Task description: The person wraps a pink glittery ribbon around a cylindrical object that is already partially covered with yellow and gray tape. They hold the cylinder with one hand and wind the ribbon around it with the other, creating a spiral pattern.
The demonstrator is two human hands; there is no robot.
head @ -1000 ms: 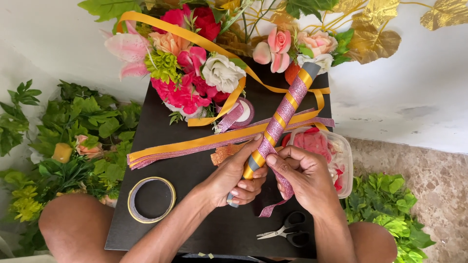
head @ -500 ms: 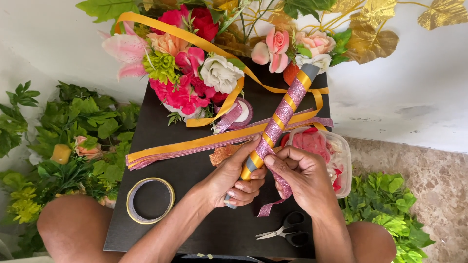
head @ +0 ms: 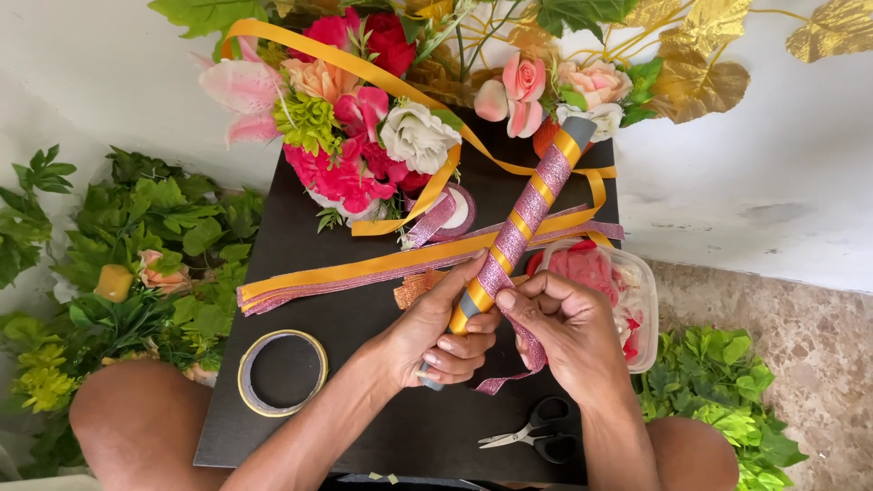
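Wrapping well along: the tube (head: 520, 227), slanted over the black table (head: 364, 300), is striped nearly to its base, left hand (head: 436, 338) clamped round it, right hand (head: 566, 332) pinching the pink ribbon (head: 532, 353) tail.

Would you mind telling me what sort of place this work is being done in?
Probably a home craft corner for floral decoration: a small black table holds artificial flowers, ribbons and a tape roll, with loose green foliage on the floor around it.
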